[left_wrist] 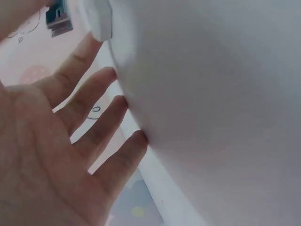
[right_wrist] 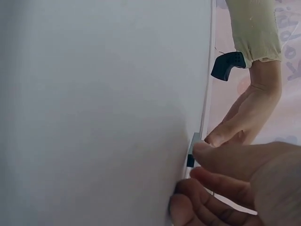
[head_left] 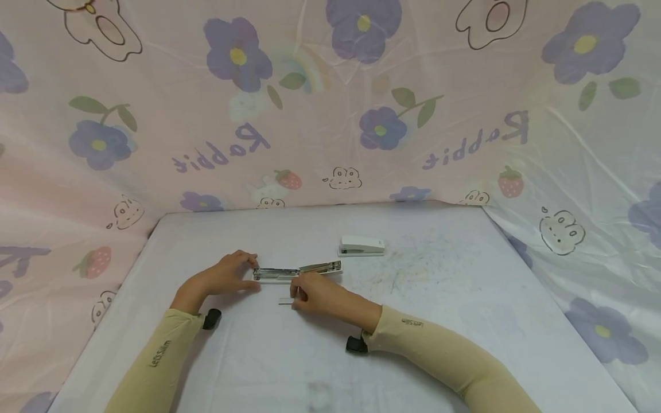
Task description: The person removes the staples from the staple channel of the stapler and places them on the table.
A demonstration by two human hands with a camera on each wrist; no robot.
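An opened white stapler (head_left: 273,281) lies on the table, its metal channel bared and its top part (head_left: 325,267) folded out to the right. My left hand (head_left: 224,274) holds its left end between thumb and index finger. In the left wrist view, the other fingers (left_wrist: 113,155) spread out with their tips at the tabletop, and the stapler's white end (left_wrist: 101,21) shows by the index fingertip. In front of the stapler, my right hand (head_left: 322,295) pinches a short silvery strip of staples (head_left: 285,301). Its thumb partly covers the strip (right_wrist: 194,141) in the right wrist view.
A second white stapler (head_left: 361,246), closed, stands behind and to the right of the opened one. Faint coloured marks stain the white table (head_left: 439,355) at the right. A patterned cloth (head_left: 310,115) hangs round the back and sides.
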